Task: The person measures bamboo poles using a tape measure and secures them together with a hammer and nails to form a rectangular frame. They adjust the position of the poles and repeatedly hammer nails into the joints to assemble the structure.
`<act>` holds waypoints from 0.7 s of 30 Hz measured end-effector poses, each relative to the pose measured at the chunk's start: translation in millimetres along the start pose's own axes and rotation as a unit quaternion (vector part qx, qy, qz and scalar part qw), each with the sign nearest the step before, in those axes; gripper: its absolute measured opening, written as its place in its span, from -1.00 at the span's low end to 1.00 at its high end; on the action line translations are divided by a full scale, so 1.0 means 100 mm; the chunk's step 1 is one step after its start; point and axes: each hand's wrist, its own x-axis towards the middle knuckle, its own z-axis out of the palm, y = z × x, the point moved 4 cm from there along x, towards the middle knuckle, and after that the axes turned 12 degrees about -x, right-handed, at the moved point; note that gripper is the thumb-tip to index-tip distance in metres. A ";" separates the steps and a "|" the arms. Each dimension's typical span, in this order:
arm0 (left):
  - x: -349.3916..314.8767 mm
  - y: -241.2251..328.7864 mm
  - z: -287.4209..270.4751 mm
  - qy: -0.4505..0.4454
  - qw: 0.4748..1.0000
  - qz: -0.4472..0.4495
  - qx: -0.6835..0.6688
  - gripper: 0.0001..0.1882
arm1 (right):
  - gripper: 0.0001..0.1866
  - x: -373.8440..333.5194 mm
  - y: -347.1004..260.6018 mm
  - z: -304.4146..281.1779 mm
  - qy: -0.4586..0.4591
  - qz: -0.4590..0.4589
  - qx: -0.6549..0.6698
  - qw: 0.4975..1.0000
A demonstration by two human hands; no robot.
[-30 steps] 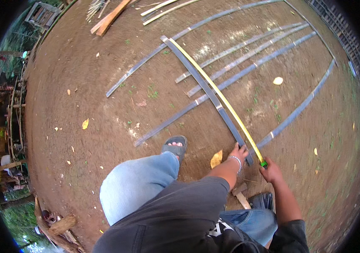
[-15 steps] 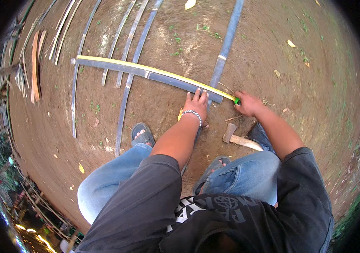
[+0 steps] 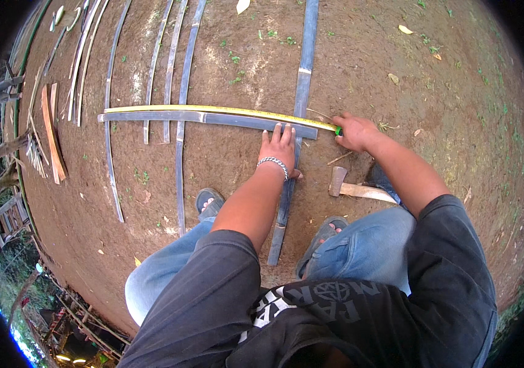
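Note:
A dark bamboo slat [image 3: 231, 119] lies crosswise over several other slats on the ground. Along its far edge runs a yellow measuring tape [image 3: 213, 111], pulled out from near its left end to its right end. My left hand [image 3: 278, 147], with a chain bracelet at the wrist, presses outstretched fingertips on the slat near its right end. Just past that end, my right hand [image 3: 355, 132] is closed around the tape measure [image 3: 338, 131], of which only a green bit shows. Beneath the crosswise slat, a long bamboo slat [image 3: 304, 80] passes near my left hand.
A hatchet [image 3: 360, 191] with a wooden handle lies by my right foot. More thin slats [image 3: 111, 80] stretch away at the left, beside reddish-brown strips [image 3: 52, 135]. Fallen leaves dot the bare soil. A wooden frame [image 3: 9, 219] stands at the far left edge.
My view has turned a little, so the crosswise slat now looks more level and the ground things sit lower. Both hands keep their places on the slat and the tape measure.

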 end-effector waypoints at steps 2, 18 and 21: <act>0.00 0.00 0.00 -0.001 1.000 0.000 0.001 0.32 | -0.45 0.01 0.00 0.01 -0.005 -0.002 -0.007 1.000; 0.16 -0.13 0.31 0.095 0.991 0.032 0.093 -0.32 | -0.43 0.01 -0.02 -0.01 0.005 0.001 -0.005 1.000; 0.12 -0.10 0.26 0.097 0.990 0.049 0.094 -0.42 | -0.44 0.01 -0.01 0.00 0.006 0.001 -0.006 1.000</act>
